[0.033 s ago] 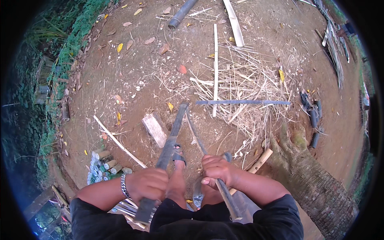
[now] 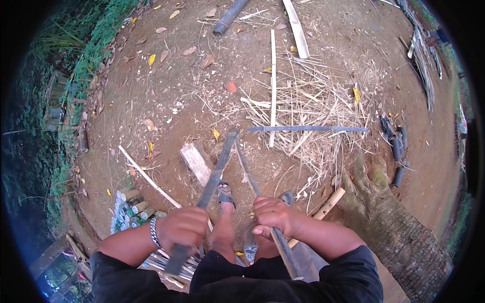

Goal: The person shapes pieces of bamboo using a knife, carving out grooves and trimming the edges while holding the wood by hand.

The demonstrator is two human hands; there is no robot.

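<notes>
My left hand (image 2: 183,228) is wrapped round a long dark bamboo strip (image 2: 214,178), whose near end pokes out below the fist. In my right hand (image 2: 275,214), closed too, is a second bamboo strip (image 2: 246,164) seen more on its edge. The two strips form a narrow V, with their far ends meeting ahead of my feet; whether they are still joined there I cannot tell. A squared wood block (image 2: 197,162) lies on the ground just left of the left strip.
Pale shavings (image 2: 313,108) are heaped ahead right, with a dark strip (image 2: 308,129) across them. A tree trunk (image 2: 394,227) stands close on my right. Bundled short bamboo pieces (image 2: 132,206) lie at left. Farther off are a bamboo tube (image 2: 228,17) and a split length (image 2: 297,30).
My left hand has shifted slightly, and the strip in it has turned so that it looks narrower. My right hand is nearly still.
</notes>
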